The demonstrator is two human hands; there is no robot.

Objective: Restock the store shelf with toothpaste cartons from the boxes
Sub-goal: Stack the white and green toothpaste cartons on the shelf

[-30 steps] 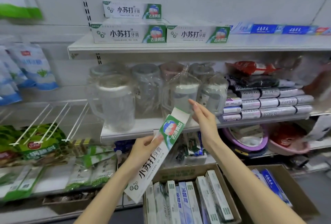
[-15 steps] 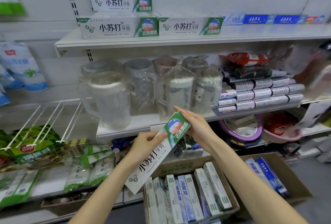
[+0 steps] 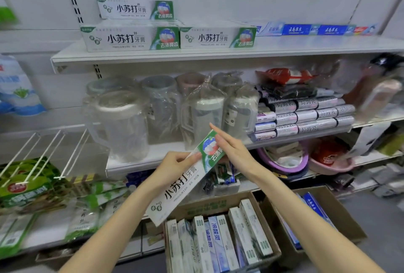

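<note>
My left hand grips a white and green toothpaste carton around its middle, holding it tilted with the green end up to the right. My right hand lies with straight fingers against that green end. Three matching cartons sit stacked at the left of the top shelf, and blue cartons lie further right at the back. Below my arms an open cardboard box holds several upright cartons. A second box to its right holds blue cartons.
The middle shelf carries wrapped plastic jugs and stacked grey packs. Basins sit on the shelf below. Wire hooks and green bags fill the left section.
The view shifted slightly, and the carton with both hands stays at about the same height. My right hand's fingers have straightened along the green end.
</note>
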